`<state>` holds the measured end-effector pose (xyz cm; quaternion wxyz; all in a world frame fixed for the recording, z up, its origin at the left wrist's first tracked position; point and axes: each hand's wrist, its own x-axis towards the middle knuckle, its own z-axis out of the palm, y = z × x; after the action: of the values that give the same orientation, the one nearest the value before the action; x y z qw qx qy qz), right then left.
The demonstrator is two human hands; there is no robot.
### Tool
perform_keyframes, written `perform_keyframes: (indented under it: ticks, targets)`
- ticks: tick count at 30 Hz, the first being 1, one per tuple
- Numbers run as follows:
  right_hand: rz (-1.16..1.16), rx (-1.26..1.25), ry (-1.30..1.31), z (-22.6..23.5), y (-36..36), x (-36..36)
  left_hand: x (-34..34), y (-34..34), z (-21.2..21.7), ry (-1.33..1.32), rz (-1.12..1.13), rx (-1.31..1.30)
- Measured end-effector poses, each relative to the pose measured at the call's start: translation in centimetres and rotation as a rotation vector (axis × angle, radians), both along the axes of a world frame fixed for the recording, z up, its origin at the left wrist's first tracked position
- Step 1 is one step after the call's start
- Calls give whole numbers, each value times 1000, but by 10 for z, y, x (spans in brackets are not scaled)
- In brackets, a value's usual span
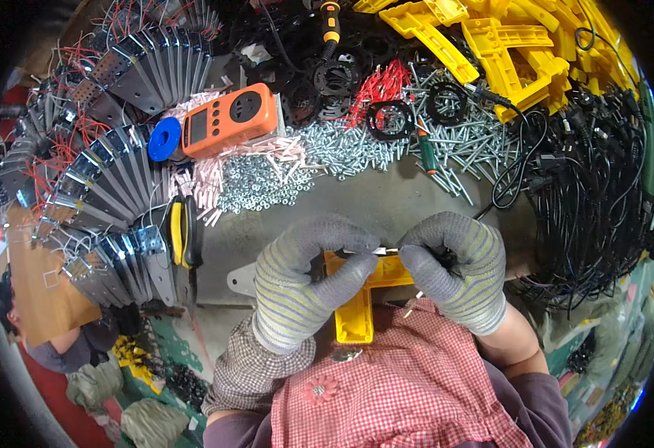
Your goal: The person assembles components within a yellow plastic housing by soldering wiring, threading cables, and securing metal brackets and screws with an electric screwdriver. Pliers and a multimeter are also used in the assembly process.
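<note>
My left hand (297, 276), in a grey striped knit glove, has thumb and forefinger pinched on one end of a thin wire with a white part (380, 252). Gloved the same way, my right hand (461, 265) pinches the other end, close by. What lies inside the fingertips is hidden. Just below them rests a yellow plastic housing (354, 317), partly covered by my hands, near the table's front edge. A flat grey metal plate (242, 281) lies partly under my left hand. Beneath my right hand, a thin pale lead (413, 305) shows against the checked apron.
An orange meter (230, 119) and blue spool (164, 139) stand behind heaps of nuts (256, 183) and screws (349, 153). Metal plates with red wires (110, 175) and yellow-handled pliers (183, 231) lie left. Yellow housings (506, 56) and black cables (588, 209) fill the right. Another person (65, 347) is left.
</note>
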<state>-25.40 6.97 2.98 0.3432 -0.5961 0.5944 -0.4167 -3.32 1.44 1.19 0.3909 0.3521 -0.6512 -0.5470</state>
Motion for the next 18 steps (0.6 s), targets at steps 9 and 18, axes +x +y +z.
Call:
perform_keyframes:
  ticks: [9, 18]
  targets:
    - [-28, 71, -82, -2, 0, 0, -4, -3, -2, -37, -15, -49]
    - [30, -4, 28, -5, -2, 3, -4, -3, -1, -5, -19, -45]
